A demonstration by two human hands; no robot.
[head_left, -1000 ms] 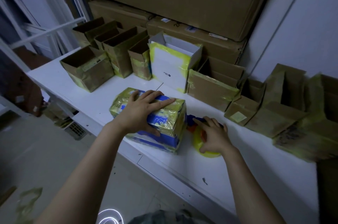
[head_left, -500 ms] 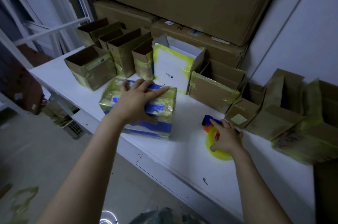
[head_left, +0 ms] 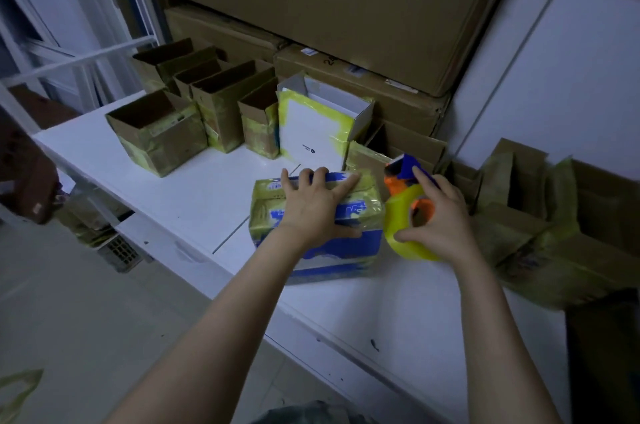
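- The white table (head_left: 194, 188) carries the work. The taped box (head_left: 332, 250) sits near its front edge and serves as the landmark here.
- A row of open cardboard boxes (head_left: 156, 132) stands behind and to the left of the taped box, well apart from it. A white carton (head_left: 311, 132) stands just behind it.
- The taped box, blue and white under yellow tape, lies with its long axis running left to right across the table.
- The tape dispenser (head_left: 398, 212) stands at the right end of the taped box, with its yellow roll close against that end. Whether they touch I cannot tell. Its blue and orange head points away from the person, beside the box's far right corner.
- The left hand (head_left: 315, 205) lies on top of the taped box with its fingers spread wide and flat, pressing down, and the thumb on the near face.
- The right hand (head_left: 440, 219) is the nearer one to the dispenser and grips it, fingers curled round the roll.
- My judgement is that the next pull of tape would run leftward along the long axis, so the left hand's fingers lie in its path.
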